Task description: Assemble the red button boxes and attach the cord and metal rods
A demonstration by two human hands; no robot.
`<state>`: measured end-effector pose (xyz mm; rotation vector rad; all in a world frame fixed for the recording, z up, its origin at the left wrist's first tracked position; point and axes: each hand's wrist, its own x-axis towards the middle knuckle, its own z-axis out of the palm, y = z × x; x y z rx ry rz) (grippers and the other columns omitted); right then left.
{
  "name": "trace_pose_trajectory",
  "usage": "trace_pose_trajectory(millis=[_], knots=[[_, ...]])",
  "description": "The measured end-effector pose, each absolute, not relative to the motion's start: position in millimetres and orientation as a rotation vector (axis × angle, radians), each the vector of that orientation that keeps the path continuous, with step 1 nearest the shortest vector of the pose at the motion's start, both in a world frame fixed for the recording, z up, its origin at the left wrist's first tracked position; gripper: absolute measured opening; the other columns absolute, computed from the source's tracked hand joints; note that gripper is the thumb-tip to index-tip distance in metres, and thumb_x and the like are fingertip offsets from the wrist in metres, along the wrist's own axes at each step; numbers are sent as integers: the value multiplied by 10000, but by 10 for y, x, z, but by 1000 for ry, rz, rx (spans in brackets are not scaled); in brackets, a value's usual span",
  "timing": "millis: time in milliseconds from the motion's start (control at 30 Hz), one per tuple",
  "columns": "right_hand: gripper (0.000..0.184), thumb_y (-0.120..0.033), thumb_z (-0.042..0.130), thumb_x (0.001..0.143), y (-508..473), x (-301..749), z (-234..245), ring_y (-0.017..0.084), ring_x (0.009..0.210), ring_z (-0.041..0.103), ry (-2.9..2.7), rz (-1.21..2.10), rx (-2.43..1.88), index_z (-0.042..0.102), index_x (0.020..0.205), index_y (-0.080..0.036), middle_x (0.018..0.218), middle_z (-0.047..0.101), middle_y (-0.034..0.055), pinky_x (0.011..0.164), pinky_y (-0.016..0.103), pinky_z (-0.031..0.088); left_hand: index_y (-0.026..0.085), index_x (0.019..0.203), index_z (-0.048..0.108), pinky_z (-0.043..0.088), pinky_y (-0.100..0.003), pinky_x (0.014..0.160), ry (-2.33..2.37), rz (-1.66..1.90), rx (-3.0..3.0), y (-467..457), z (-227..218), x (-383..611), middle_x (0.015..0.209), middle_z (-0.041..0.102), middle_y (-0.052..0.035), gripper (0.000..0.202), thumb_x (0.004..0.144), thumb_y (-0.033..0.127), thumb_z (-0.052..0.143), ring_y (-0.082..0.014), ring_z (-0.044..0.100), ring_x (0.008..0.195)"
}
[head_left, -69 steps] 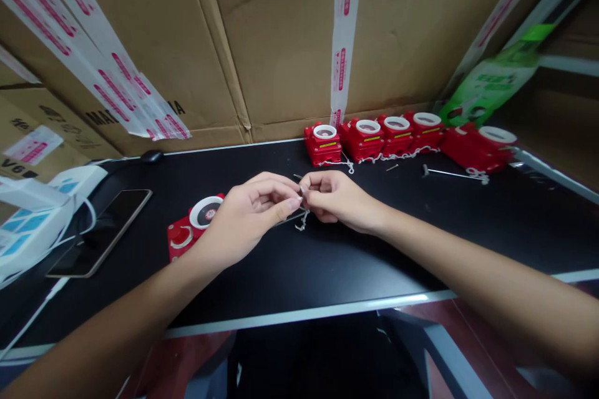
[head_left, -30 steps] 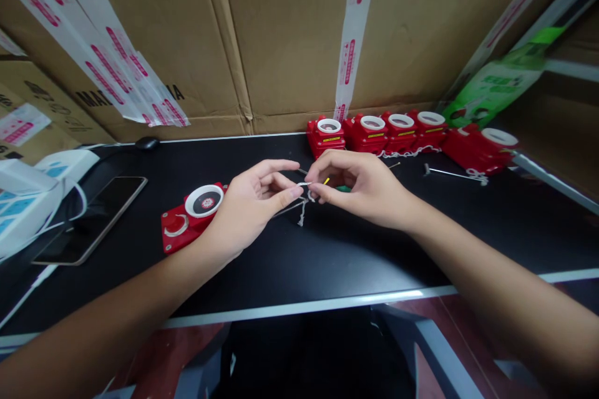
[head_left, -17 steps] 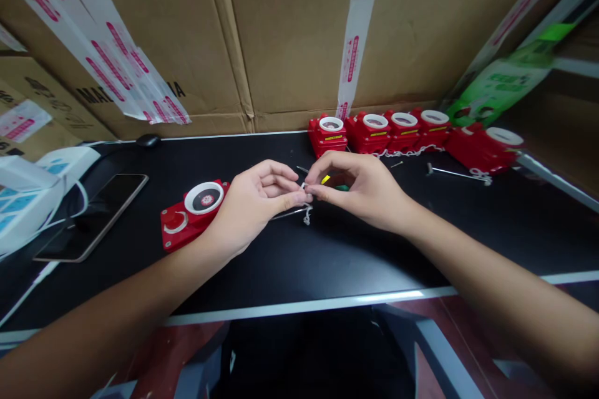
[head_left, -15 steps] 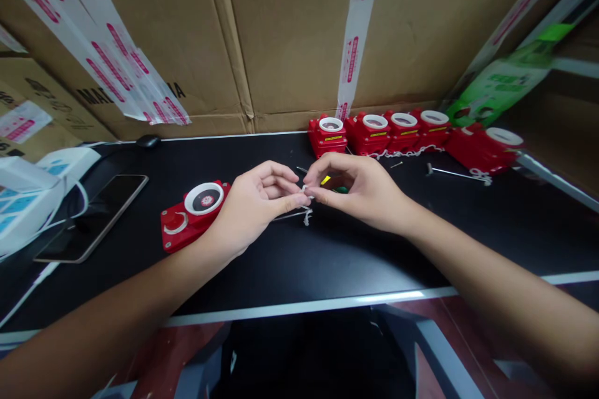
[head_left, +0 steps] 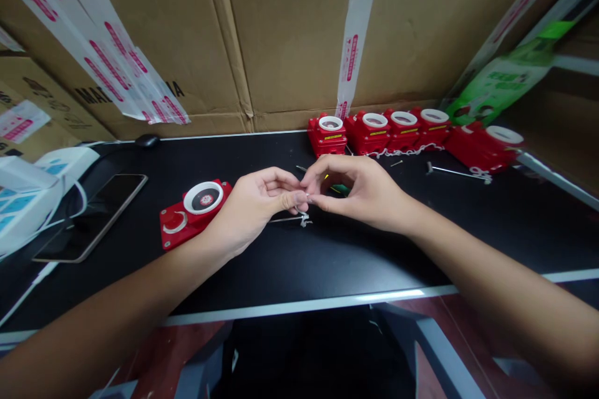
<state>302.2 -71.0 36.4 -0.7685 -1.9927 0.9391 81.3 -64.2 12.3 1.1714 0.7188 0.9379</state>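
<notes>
My left hand (head_left: 253, 209) and my right hand (head_left: 360, 190) meet fingertip to fingertip over the black table (head_left: 327, 255). Both pinch a thin white string (head_left: 303, 218) whose knotted end hangs just below the fingers. A thin metal pin (head_left: 283, 219) lies on the table under my left fingers. A red box with a white round ring (head_left: 191, 212) lies flat just left of my left hand. A green and yellow tool (head_left: 340, 187) shows behind my right fingers.
Several red boxes (head_left: 402, 132) with white strings stand in a row at the back, against cardboard walls (head_left: 290, 37). A metal rod (head_left: 456, 173) lies at the right. A phone (head_left: 93, 217) and a white power strip (head_left: 32, 196) are at the left.
My right hand opened its fingers, then closed to a pinch against my left fingertips. The string's hanging end has drawn shorter and lower. The view shifted slightly.
</notes>
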Motion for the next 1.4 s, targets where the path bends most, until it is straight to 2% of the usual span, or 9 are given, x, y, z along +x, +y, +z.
trace_pose_trajectory(millis=[200, 333, 567, 700, 867, 1000, 1200, 1400], knots=[[96, -190, 763, 914, -706, 3020, 371, 155, 821, 697, -2065, 850, -753, 731, 1003, -173, 942, 730, 42, 779, 292, 575, 132, 992, 734, 604, -286, 838, 753, 845, 1220, -647, 129, 807, 953, 787, -50, 370, 708, 186, 965, -151, 751, 857], [133, -166, 727, 933, -710, 3032, 380, 155, 816, 679, -2143, 755, -750, 776, 1056, -169, 934, 714, 47, 766, 287, 550, 133, 1030, 707, 578, -294, 900, 823, 793, 1274, -664, 165, 815, 1006, 774, -50, 381, 738, 207, 941, -141, 730, 903], [215, -162, 680, 968, -694, 3052, 333, 170, 838, 669, -2266, 525, -787, 815, 1127, -216, 964, 697, 60, 791, 317, 538, 144, 1033, 735, 562, -271, 878, 824, 777, 1423, -663, 166, 836, 954, 755, -21, 315, 782, 234, 902, -139, 711, 902], [157, -123, 689, 927, -677, 3045, 295, 157, 785, 636, -2282, 409, -783, 785, 1027, -195, 942, 669, 56, 718, 296, 526, 154, 1039, 778, 570, -310, 929, 855, 728, 1484, -647, 135, 821, 1014, 790, -54, 218, 844, 234, 834, -172, 734, 962], [116, -71, 676, 850, -699, 3023, 329, 150, 762, 627, -2155, 506, -888, 700, 882, -180, 897, 666, 40, 686, 279, 523, 184, 988, 804, 580, -321, 902, 866, 701, 1551, -648, 99, 792, 944, 801, -34, 148, 866, 266, 817, -189, 752, 918], [67, -122, 689, 849, -694, 3013, 321, 154, 756, 667, -2078, 611, -992, 696, 868, -185, 867, 716, 27, 680, 273, 534, 206, 965, 821, 574, -333, 889, 918, 737, 1709, -665, 101, 775, 947, 791, -39, 133, 908, 321, 783, -207, 744, 913], [68, -133, 690, 842, -647, 3012, 265, 145, 706, 680, -2056, 523, -1075, 736, 877, -167, 839, 753, 30, 656, 264, 537, 233, 855, 822, 506, -300, 780, 992, 793, 2165, -696, 186, 759, 965, 712, -38, 156, 956, 325, 747, -175, 667, 853], [56, -129, 706, 857, -683, 3017, 314, 128, 651, 665, -2196, 550, -1075, 742, 853, -172, 790, 753, 13, 635, 247, 520, 216, 907, 839, 474, -288, 711, 995, 958, 1900, -685, 213, 772, 913, 688, -46, 178, 946, 372, 765, -171, 637, 816]])
